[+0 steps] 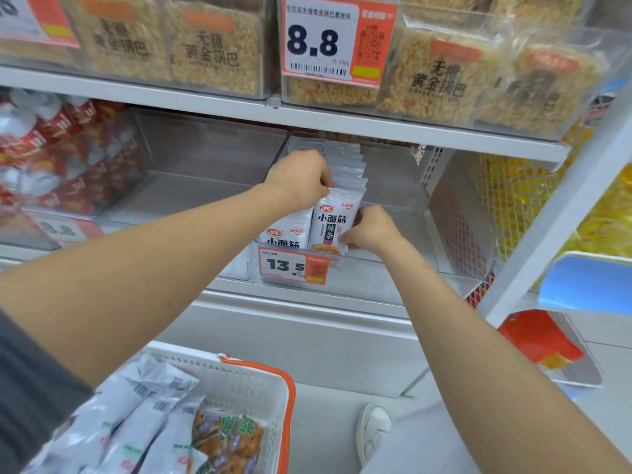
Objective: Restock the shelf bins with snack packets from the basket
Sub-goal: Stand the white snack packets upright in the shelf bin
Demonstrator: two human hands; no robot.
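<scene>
A row of white snack packets (345, 169) stands upright in a clear shelf bin (403, 230) on the middle shelf. My left hand (299, 179) grips the tops of the packets in the row. My right hand (371, 230) pinches the lower right edge of the front white packet (333, 220), which has black lettering. A second front packet (287, 234) stands to its left. The white basket (239, 378) with an orange rim sits at the lower left, holding several more packets (143, 422).
A price tag reading 13.5 (292, 265) hangs on the bin's front. To the left are a bare clear bin (191, 172) and red packets (51, 148). Rice-crust packs (441, 73) fill the upper shelf. A white upright post (561, 213) stands at right. My shoe (372, 429) is below.
</scene>
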